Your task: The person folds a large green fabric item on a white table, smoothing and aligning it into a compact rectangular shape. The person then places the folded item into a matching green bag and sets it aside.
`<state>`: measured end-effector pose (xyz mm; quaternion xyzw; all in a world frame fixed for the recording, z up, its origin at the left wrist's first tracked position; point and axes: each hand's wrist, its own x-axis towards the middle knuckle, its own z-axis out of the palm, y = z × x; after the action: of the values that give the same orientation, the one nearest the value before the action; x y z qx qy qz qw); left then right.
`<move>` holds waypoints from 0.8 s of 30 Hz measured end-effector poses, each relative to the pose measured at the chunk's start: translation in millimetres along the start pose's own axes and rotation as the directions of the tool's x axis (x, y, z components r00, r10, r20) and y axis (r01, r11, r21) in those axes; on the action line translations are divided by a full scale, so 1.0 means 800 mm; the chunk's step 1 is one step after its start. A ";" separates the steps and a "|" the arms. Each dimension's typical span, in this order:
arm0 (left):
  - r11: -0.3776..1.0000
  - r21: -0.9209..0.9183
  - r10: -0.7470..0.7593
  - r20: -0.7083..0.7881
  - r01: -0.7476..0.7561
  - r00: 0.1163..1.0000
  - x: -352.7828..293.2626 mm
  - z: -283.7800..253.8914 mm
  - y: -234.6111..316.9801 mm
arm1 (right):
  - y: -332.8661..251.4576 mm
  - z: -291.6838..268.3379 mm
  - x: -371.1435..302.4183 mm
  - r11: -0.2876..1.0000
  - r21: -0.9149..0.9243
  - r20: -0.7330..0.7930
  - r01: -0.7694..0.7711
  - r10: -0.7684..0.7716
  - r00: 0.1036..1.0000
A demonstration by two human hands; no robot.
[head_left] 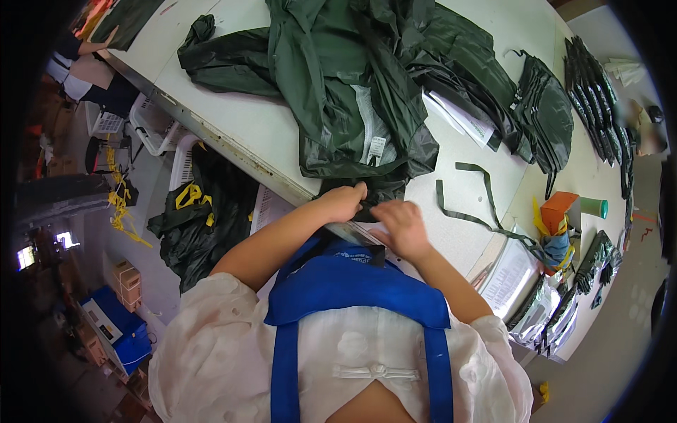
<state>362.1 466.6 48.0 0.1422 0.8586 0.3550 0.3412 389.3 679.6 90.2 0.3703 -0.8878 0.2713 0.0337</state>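
A dark green raincoat-like garment (317, 84) of thin shiny fabric lies spread on the white table, with a grey strip and a small white label (377, 148) showing on it. At its near edge, by the table's front, my left hand (343, 203) is closed on the bunched dark fabric. My right hand (403, 229) is just beside it, slightly blurred, with the thumb apart from the fingers and nothing visible between them. The fingertips are close to the same bunched fabric; whether they touch it I cannot tell.
Long green straps (486, 190) lie to the right. Beyond are white papers (462, 120), stacked dark pouches (546, 106), an orange box (560, 210) and a paper sheet (509, 275). Left below the table edge, a white basket (151, 123) stands near piled dark fabric (204, 218). Another person works far left.
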 end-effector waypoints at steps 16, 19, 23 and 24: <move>0.998 -0.017 0.050 -0.182 -0.054 0.982 0.008 -0.024 -0.015 | 0.041 0.028 0.049 0.994 -0.094 0.106 0.048 -0.038 0.994; 0.970 0.157 0.229 -0.323 -0.187 0.918 0.006 -0.014 -0.027 | 0.055 0.029 0.056 0.997 -0.067 0.304 -0.039 0.058 0.951; 0.895 0.357 0.392 -0.341 -0.268 0.855 -0.012 -0.019 -0.036 | 0.067 0.035 0.062 0.984 -0.009 0.318 -0.175 0.169 0.933; 0.939 0.279 0.257 -0.175 -0.203 0.950 -0.015 -0.041 -0.022 | 0.064 0.035 0.064 0.979 0.004 0.317 -0.202 0.191 0.929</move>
<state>348.1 431.3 58.2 0.2473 0.9058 0.2908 0.1838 321.6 662.5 56.0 0.3187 -0.9092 0.2268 -0.1423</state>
